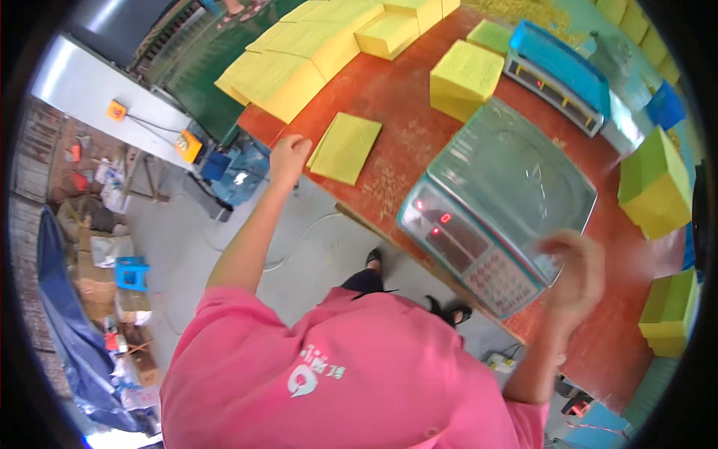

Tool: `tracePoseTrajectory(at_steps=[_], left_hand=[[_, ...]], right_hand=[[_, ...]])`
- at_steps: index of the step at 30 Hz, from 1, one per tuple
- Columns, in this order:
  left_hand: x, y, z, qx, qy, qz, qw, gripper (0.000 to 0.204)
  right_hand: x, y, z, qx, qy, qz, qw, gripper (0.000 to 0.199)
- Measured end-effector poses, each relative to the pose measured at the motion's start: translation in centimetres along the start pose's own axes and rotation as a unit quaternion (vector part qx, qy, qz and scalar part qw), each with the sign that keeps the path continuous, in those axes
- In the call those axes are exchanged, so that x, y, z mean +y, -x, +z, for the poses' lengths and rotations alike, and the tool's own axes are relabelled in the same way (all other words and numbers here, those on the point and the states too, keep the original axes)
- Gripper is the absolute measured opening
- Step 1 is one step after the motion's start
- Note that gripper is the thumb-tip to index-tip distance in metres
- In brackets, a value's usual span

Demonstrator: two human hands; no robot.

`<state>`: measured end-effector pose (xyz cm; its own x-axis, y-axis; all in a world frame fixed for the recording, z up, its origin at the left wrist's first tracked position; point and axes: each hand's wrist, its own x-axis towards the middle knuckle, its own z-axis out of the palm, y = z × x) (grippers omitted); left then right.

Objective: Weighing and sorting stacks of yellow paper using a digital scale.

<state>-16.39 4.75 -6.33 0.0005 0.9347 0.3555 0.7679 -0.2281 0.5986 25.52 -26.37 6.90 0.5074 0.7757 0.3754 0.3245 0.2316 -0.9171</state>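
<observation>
My left hand (290, 159) is just off the table's left edge, its fingers curled in with nothing visible in them. Beside it a thin stack of yellow paper (345, 147) lies flat on the red table, slightly fanned along its left side. My right hand (574, 277) is blurred by motion over the near right corner of a digital scale (516, 168). Whether its fingers hold anything is lost in the blur. The scale has a clear-covered weighing plate with nothing on it, a lit red display and a keypad facing me.
Yellow paper blocks (299, 56) line the table's far left edge. Another block (465, 78) stands behind the scale, near a second scale with a blue tray (561, 63). More paper stacks (657, 183) sit at the right. A blue stool (132, 274) stands on the floor at left.
</observation>
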Motion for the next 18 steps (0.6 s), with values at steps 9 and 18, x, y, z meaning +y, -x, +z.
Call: tracePoseTrajectory(at_steps=[9, 18], left_hand=[[0.1, 0.9, 4.1, -0.124, 0.049, 0.116, 0.984, 0.025], [-3.7, 7.8, -2.5, -0.217, 0.360, -0.383, 0.823, 0.023]], right_hand=[[11.2, -0.5, 34.0, -0.146, 0.314, -0.050, 0.937, 0.058], [9.1, 4.1, 36.3, -0.229, 0.299, -0.090, 0.922, 0.056]])
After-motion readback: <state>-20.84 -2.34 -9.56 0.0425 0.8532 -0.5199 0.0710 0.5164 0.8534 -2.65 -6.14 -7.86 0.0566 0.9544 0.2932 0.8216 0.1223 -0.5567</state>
